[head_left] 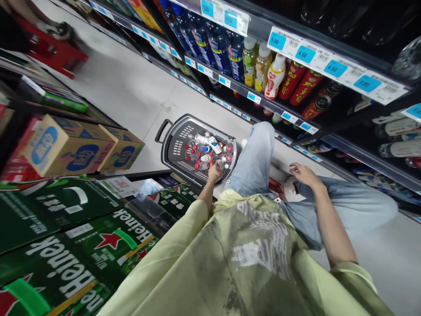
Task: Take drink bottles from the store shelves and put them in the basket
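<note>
Basket (173, 161), one, dark: on the floor (148, 109), beside the left knee (263, 136), handle (161, 131) facing away from it; could shift if the knee nudges the rim

Small bottles (204, 158), many, several red-capped: loose in the basket, bunched toward its knee end; could topple or roll, loose packing the likely cause

Left hand (215, 171), one: fingers closed about a clear bottle (221, 165) near the basket's rim; grip could slip on a smooth side, or the bottle catch on crowded neighbours

Right hand (305, 174), one: fingers loosely spread, nothing held, above the right leg (351, 202); could knock the shelf (239, 90) stock if swung out carelessly
</note>
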A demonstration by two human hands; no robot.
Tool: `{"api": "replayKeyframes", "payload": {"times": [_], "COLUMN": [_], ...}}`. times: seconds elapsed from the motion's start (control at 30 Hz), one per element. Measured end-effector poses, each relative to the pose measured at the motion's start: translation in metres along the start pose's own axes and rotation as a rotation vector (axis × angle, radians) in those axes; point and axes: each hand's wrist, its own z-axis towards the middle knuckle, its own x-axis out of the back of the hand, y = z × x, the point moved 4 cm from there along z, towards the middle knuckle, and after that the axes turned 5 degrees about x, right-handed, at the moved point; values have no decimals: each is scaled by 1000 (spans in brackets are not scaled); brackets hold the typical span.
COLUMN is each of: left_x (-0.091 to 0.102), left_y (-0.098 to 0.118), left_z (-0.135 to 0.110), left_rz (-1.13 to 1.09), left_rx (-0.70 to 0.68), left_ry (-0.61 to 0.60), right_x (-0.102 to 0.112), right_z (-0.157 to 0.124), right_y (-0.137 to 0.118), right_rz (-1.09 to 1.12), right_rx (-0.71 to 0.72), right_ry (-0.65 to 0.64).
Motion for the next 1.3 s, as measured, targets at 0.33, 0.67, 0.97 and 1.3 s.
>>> {"api": "replayKeyframes", "payload": {"times": [0.33,0.67,0.97,1.3], "left_x": [8,15,28,107], "left_y": [9,-4,2,108], "left_z": [11,-8,-26,-37], "left_rz": [23,33,39,-238], "left_rx": [66,53,22,-465], "left_ry": [17,20,53,331], "right_x": [3,14,22,41], "right_z": [-1,-6,-10,-14], "right_y": [-4,-17,-26,-31], "right_rz": [31,19,44,94], "right_rx": [-26,-23,-28,-82], "right_ry": [-30,-34,-2,86]}}
